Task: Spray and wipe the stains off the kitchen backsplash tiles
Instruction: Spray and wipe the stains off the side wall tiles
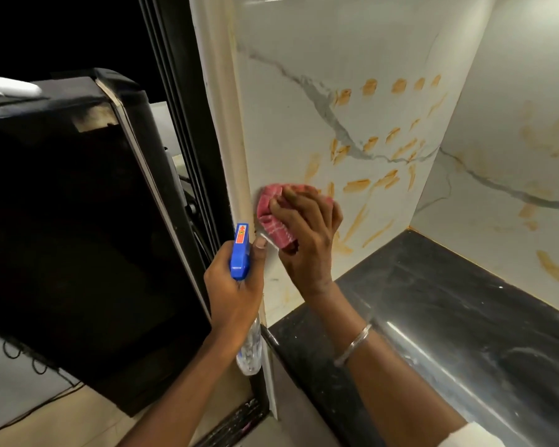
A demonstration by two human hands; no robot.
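Clearly, with the right hand (307,227) gripping a pink cloth (271,217) pressed low on the backsplash tiles (288,91) and the left hand (236,288) clenched round the blue spray bottle (240,253) just beside it, wiping looked likely to smear the orange stains (355,185) wider.

Dim light, glare on countertop (433,301), warped edges
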